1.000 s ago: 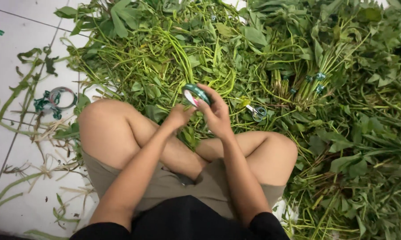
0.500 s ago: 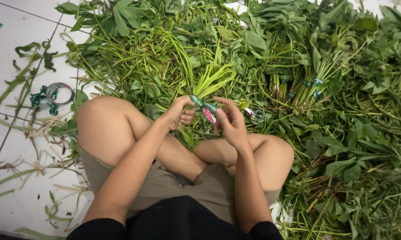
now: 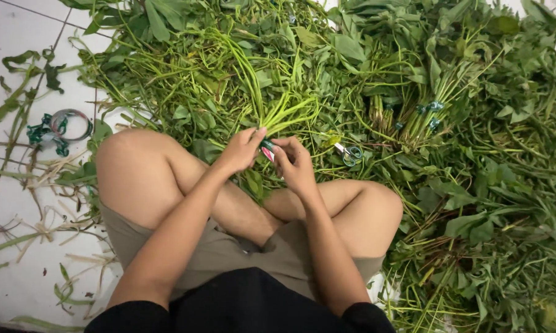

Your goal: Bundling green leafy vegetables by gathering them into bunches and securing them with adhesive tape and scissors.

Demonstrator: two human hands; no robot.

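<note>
Pinching green tape (image 3: 267, 148) with both hands, left hand (image 3: 241, 151) and right hand (image 3: 294, 165), around soft, light stems (image 3: 284, 114); best held near cut ends, over the floor (image 3: 19, 197).

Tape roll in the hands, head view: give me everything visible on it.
Only a sliver of the tape roll shows: a green outer band with a pink-and-white patch at its lower edge, apparently glossy adhesive tape. It sits between the left hand and the right hand, whose fingers cover most of it, so its full shape and tilt cannot be told. It lies against the base of a bunch of light green stems that fans up and away from the hands, above the person's crossed legs.
</note>
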